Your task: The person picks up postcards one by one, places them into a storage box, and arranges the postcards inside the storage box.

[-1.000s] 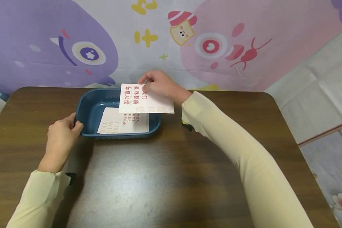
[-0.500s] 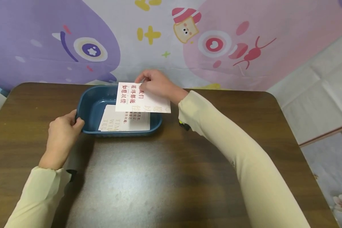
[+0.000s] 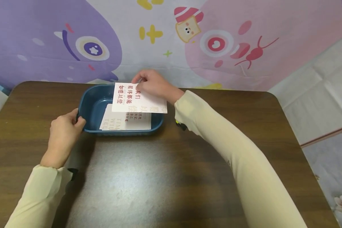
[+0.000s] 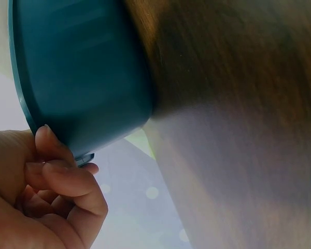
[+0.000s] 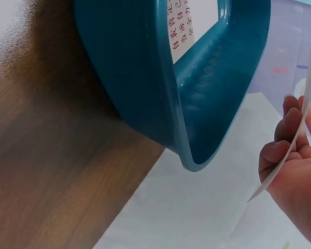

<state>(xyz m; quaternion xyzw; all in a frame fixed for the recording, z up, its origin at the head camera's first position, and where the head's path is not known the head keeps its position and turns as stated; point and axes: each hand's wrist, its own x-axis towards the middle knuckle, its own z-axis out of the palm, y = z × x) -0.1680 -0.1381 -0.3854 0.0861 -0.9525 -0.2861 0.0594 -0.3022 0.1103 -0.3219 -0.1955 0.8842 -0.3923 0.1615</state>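
Observation:
A dark blue plastic basin (image 3: 92,109) stands near the table's far edge. My left hand (image 3: 63,136) grips its left end, thumb and fingers pinching the rim, as the left wrist view also shows with the basin's wall (image 4: 88,67). Inside lie printed cards (image 3: 114,122), stacked and slightly fanned. Above the basin's right part, my right hand (image 3: 156,86) pinches a white card (image 3: 139,103) with red and pale gold characters by its far edge. In the right wrist view that card (image 5: 307,98) is seen edge-on and slightly bent, apart from the basin.
The brown wooden table (image 3: 165,177) carries the basin and reflects light in front of it. A cartoon-printed cloth (image 3: 159,41) hangs right behind the far edge. White panels (image 3: 319,91) stand beyond the right edge.
My right hand has shifted slightly left with the card over the basin. My left hand keeps its grip on the rim. The whole view has drifted a little.

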